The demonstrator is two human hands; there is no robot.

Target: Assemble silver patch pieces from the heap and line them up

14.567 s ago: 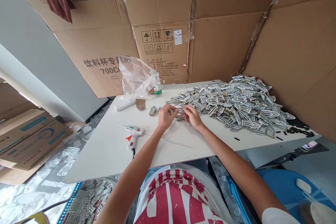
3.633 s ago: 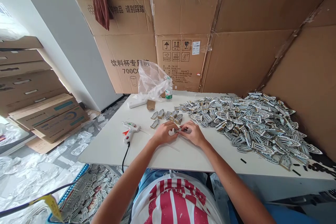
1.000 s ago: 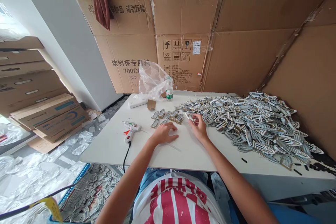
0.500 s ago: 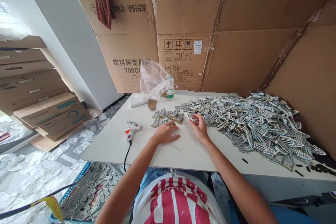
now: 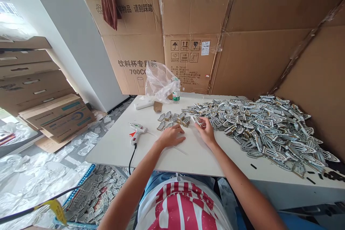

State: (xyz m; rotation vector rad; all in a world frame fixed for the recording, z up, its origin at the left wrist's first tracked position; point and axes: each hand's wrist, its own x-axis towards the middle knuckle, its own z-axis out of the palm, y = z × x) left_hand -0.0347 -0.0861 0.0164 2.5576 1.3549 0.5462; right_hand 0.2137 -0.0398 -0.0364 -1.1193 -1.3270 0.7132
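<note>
Head view: both hands low over the counter (image 5: 188, 156).
Left hand (image 5: 170, 137): flat, palm down, fingers spread, holding nothing.
Right hand (image 5: 207, 132): fingers curled at one cut-out piece (image 5: 196, 120); real grip cannot be told.
Piece: ahead of right fingertips, at near edge of pile (image 5: 264, 129).
Handling: probably light, thin, stiff; pinch its outer rim.
Glue gun (image 5: 136, 130): left of left hand.

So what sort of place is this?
Probably a small hand-assembly workshop: a heap of badges sits on the white table, a glue gun lies on it, and flattened cardboard boxes wall the table in.
</note>
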